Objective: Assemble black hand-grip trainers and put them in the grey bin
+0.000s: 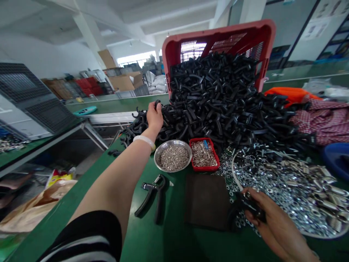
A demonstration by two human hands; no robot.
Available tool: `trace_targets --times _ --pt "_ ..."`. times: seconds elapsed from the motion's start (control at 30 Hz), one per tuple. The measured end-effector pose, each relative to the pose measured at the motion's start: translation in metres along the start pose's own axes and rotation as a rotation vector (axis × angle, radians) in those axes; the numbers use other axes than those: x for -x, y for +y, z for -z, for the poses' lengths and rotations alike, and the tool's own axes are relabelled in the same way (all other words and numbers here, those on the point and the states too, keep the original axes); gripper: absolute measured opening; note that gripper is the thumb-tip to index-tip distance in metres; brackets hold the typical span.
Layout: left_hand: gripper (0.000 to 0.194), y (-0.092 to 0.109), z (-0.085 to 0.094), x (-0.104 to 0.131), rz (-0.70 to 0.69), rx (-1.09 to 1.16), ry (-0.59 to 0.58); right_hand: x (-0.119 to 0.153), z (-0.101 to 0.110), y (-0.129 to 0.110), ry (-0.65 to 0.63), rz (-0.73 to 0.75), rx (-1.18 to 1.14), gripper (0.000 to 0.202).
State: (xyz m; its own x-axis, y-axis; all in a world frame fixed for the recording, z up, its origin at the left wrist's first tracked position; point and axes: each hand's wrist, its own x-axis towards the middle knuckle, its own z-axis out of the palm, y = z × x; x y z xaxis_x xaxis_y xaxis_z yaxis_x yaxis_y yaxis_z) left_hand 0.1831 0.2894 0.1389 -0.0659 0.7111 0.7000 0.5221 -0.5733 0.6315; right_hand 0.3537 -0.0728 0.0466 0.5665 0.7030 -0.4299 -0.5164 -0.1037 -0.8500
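My left hand reaches far out to the left end of a large heap of black plastic handles. Its fingers are closed around a black plastic piece, of which only the end shows. Nearer to me on the right, my right hand grips a black plastic handle, beside the dark brown mat and over the edge of the metal parts. An assembled hand grip strengthener, with two black handles, lies on the green table left of the mat.
A metal bowl of small fittings and a red tray of pins stand before the heap. Springs and rings spread over the right side. A tipped red crate spills handles. Checked cloth lies at far right.
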Motion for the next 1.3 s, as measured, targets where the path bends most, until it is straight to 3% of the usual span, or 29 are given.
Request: trace_targets --times 0.07,0.13,0.23,0.3,0.37,0.43,0.5,0.63,0.9,1.07,1.2,1.3 --pt "0.030 0.024 0.014 0.015 0.020 0.140 -0.015 0.005 -0.006 -0.005 -0.024 0.049 0.008 0.031" --pt "0.035 0.054 0.026 0.051 0.116 0.320 -0.157 0.011 -0.015 -0.012 -0.055 0.116 0.028 0.033" --pt "0.037 0.096 0.042 0.129 0.299 0.485 -0.588 0.020 -0.032 -0.020 -0.141 0.241 0.110 0.034" --pt "0.040 0.117 0.052 0.177 0.402 0.546 -0.774 0.024 -0.042 -0.020 -0.240 0.345 0.224 0.031" --pt "0.040 0.128 0.059 0.209 0.448 0.602 -0.796 0.026 -0.048 -0.016 -0.311 0.465 0.360 0.027" --pt "0.041 0.132 0.062 0.225 0.468 0.613 -0.736 0.028 -0.049 -0.010 -0.315 0.589 0.479 0.022" --pt "0.043 0.130 0.060 0.230 0.445 0.588 -0.700 0.028 -0.047 -0.004 -0.284 0.660 0.541 0.020" --pt "0.043 0.126 0.053 0.227 0.349 0.516 -0.682 0.027 -0.041 0.000 -0.243 0.626 0.460 0.022" --pt "0.034 0.136 0.053 0.216 0.130 0.405 -0.596 0.008 -0.047 -0.019 -0.206 0.796 0.619 0.019" --pt "0.031 0.132 0.052 0.218 0.065 0.390 -0.652 -0.002 -0.047 -0.026 -0.263 0.928 0.902 0.016" --pt "0.035 0.132 0.051 0.217 0.014 0.320 -0.738 -0.008 -0.044 -0.020 -0.347 0.943 0.944 0.016" --pt "0.036 0.132 0.050 0.216 0.042 0.342 -0.779 -0.012 -0.041 -0.014 -0.314 0.931 0.974 0.020"
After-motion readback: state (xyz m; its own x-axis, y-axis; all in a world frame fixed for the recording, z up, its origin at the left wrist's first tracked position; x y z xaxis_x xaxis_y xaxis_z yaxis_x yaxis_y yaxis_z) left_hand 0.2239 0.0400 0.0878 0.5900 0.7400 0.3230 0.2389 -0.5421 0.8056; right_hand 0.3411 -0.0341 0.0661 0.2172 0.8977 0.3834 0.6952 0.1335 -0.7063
